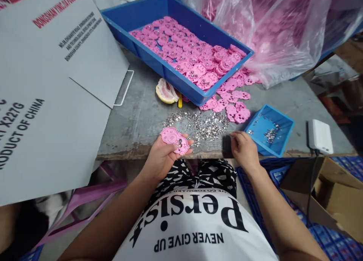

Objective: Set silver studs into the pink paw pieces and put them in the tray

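My left hand (161, 158) is closed on a pink plastic plate (174, 139), with the thumb across its face. Small metal bits show in the plate's holes near the thumb. My right hand (246, 149) rests at the table's front edge, beside the small blue bin (279, 140). Its fingers are curled together, and whatever they hold, if anything, is hidden. Between my hands and a little beyond them, small shiny metal pieces (211, 126) lie scattered on the grey table (136, 117). More of these pieces sit in the small bin.
A large blue tray (181, 85) full of pink plates stands behind the metal pieces. Loose pink plates (239, 111) lie by its corner, near a plastic bag (295, 41). Cut fruit (166, 90), a cardboard box (56, 83) and a white corded device (320, 136) are around.
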`<state>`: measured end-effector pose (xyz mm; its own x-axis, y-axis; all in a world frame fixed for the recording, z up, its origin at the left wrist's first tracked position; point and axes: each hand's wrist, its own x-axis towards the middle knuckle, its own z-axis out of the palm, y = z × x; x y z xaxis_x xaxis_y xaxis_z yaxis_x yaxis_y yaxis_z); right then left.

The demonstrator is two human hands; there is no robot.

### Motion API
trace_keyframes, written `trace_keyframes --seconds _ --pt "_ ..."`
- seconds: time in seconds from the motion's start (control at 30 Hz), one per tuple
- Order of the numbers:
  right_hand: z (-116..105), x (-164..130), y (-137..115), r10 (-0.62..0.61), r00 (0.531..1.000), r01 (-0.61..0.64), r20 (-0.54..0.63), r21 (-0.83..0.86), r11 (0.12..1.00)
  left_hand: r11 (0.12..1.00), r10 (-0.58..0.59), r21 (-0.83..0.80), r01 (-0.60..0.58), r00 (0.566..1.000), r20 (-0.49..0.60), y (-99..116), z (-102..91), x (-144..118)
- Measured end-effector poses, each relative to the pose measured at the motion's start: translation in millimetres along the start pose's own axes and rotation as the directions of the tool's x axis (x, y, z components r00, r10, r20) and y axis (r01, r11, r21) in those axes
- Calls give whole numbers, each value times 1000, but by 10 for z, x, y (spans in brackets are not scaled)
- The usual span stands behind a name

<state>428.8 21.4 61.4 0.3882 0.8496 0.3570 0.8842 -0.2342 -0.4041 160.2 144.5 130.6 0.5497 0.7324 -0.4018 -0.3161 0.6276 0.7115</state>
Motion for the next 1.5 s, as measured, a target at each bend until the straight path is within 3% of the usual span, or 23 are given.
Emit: trace_keyframes --seconds 0.17,0.33,0.47,0.6,0.9,1.3,1.5 --pt "41 24 90 13 1000 -13 2 -43 999 1000 -7 -2 7 997 78 16 82 41" --pt "151 115 45 -5 1000 11 31 -173 985 993 -60 -91 82 972 226 -2 163 35" --pt "200 133 61 -60 997 68 40 -260 963 984 -58 -141 104 953 298 -28 174 24" --pt "213 99 113 -128 992 126 6 -246 961 987 -36 -136 84 945 325 -34 148 40" --pt "230 42 142 -142 988 128 -55 -206 970 994 -37 -88 69 947 319 3 147 80" --pt "231 26 168 -123 991 114 -48 -153 982 997 -20 -70 45 948 319 -15 111 88" --pt "251 23 151 -113 989 98 -92 -151 984 998 -49 -16 55 966 252 3 132 83"
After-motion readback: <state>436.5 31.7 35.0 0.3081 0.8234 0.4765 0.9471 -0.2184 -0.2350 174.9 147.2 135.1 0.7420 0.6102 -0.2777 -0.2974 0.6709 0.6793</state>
